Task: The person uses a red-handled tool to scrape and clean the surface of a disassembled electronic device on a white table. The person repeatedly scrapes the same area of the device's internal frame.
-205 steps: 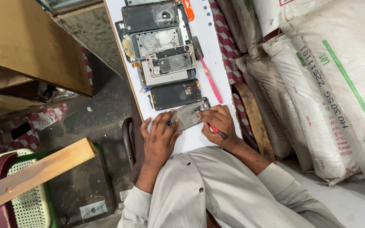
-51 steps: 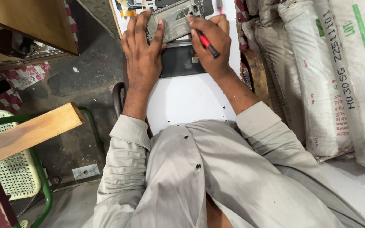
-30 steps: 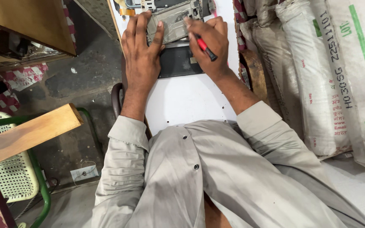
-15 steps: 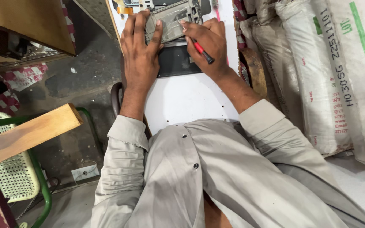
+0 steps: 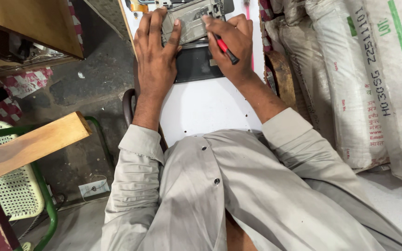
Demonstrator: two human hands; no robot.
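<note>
Both hands, left hand and right hand, press a grey panel; the right holds a red screwdriver.

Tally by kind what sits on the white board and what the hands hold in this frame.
Grey opened device frame, under the left hand: 1
Dark flat panel on the white board: 1
Red-handled screwdriver, in the right hand: 1
Pink stick: 1
Total: 4, not counting cropped parts at the top edge.
</note>
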